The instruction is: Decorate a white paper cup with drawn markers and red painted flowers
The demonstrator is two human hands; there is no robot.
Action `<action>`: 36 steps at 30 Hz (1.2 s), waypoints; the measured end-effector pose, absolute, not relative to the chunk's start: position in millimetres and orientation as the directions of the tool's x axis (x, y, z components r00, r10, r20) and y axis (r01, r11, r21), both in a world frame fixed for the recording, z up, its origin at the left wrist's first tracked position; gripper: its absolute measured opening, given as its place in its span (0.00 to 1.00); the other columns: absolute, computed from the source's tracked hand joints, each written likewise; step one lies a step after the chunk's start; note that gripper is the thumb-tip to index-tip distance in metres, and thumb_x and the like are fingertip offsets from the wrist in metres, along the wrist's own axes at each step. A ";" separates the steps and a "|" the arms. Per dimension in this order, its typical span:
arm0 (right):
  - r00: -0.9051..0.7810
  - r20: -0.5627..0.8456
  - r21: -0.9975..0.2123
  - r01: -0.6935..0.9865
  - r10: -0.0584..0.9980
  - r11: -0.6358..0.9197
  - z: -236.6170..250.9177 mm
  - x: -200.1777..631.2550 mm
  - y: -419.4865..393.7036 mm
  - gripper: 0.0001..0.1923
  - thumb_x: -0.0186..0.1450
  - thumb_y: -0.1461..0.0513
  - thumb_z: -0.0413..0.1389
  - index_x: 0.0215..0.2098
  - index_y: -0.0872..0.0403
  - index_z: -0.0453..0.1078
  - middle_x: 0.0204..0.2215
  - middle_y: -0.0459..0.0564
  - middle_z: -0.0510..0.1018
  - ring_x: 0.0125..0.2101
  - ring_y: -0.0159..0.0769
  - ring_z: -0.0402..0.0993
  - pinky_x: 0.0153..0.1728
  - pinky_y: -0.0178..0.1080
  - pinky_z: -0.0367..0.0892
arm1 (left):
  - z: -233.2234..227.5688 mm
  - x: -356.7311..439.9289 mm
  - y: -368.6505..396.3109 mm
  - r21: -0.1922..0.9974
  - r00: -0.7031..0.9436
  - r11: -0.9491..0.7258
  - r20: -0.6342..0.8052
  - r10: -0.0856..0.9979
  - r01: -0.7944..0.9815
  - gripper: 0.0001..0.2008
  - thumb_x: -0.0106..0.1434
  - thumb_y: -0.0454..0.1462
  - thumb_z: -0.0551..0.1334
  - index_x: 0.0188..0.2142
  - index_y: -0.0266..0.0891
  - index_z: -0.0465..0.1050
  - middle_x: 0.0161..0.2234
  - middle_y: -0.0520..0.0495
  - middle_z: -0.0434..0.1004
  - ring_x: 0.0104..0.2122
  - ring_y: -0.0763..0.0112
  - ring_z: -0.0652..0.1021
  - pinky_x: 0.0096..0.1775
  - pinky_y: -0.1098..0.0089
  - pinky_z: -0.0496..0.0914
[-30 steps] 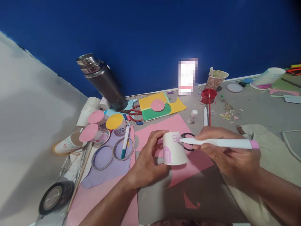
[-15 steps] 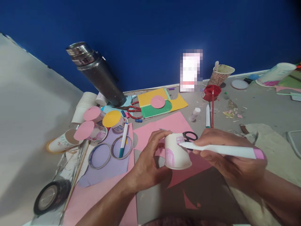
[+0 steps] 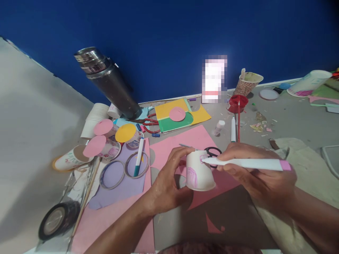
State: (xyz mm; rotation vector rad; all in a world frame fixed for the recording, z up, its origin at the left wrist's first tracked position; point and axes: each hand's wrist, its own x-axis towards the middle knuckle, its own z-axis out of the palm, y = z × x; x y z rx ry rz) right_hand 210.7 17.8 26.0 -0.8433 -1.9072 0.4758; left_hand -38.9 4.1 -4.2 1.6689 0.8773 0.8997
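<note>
A white paper cup (image 3: pixel 198 176), upside down, is gripped at its left side by my left hand (image 3: pixel 169 183), fingers at the top and thumb near the rim. It carries a scribbled pink-purple arch and a small window-like drawing near its upper right. My right hand (image 3: pixel 259 176) is closed round a white marker (image 3: pixel 246 163) with a pink end. The marker's tip meets the cup at the small drawing. Behind the cup lie scissors (image 3: pixel 213 152) with black handles, partly hidden, on pink paper (image 3: pixel 196 135).
Left are decorated cups with paper discs (image 3: pixel 125 133), tape rings (image 3: pixel 112 175), a black tape roll (image 3: pixel 54 222) and stacked cups (image 3: pixel 94 118). A dark flask (image 3: pixel 113 88) stands behind. Pliers (image 3: pixel 150 121), a glue stick (image 3: pixel 219 127) and a red pot (image 3: pixel 237 103) lie farther back; cloth (image 3: pixel 299 165) is right.
My right hand and the marker have shifted slightly left, and the marker lies more level. The cup stays in my left hand, nearly unmoved.
</note>
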 end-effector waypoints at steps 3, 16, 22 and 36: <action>-0.293 0.632 -0.621 0.361 0.717 0.695 27.4 211.5 17.7 0.04 0.71 0.65 0.61 0.41 0.54 0.80 0.31 0.49 0.86 0.32 0.35 0.86 0.37 0.35 0.80 | -5.3 -38.9 4.2 0.959 0.457 -0.245 0.157 0.875 0.140 0.47 0.50 0.21 0.63 0.67 0.53 0.64 0.64 0.43 0.66 0.66 0.51 0.70 0.64 0.53 0.71; -0.290 0.629 -0.615 0.381 0.721 0.690 29.8 209.2 16.2 0.05 0.71 0.66 0.60 0.41 0.52 0.78 0.30 0.48 0.86 0.31 0.36 0.86 0.36 0.36 0.81 | -2.8 -38.4 3.7 0.958 0.458 -0.239 0.143 0.878 0.159 0.45 0.51 0.22 0.63 0.66 0.53 0.65 0.64 0.43 0.67 0.66 0.53 0.70 0.65 0.53 0.70; -0.309 0.620 -0.625 0.362 0.722 0.692 30.0 210.2 14.8 0.07 0.70 0.68 0.60 0.42 0.50 0.77 0.30 0.48 0.86 0.31 0.38 0.86 0.35 0.38 0.81 | -2.7 -38.0 4.1 0.957 0.461 -0.246 0.149 0.875 0.157 0.45 0.50 0.22 0.63 0.66 0.53 0.65 0.64 0.42 0.66 0.66 0.51 0.70 0.65 0.51 0.70; -0.210 0.677 -0.626 0.342 0.706 0.701 32.5 208.8 15.0 0.05 0.68 0.67 0.62 0.39 0.51 0.79 0.30 0.47 0.86 0.27 0.35 0.83 0.31 0.35 0.78 | -1.5 -37.5 2.2 0.979 0.436 -0.166 0.099 0.894 0.117 0.42 0.52 0.23 0.64 0.66 0.49 0.65 0.66 0.41 0.67 0.69 0.50 0.70 0.71 0.49 0.64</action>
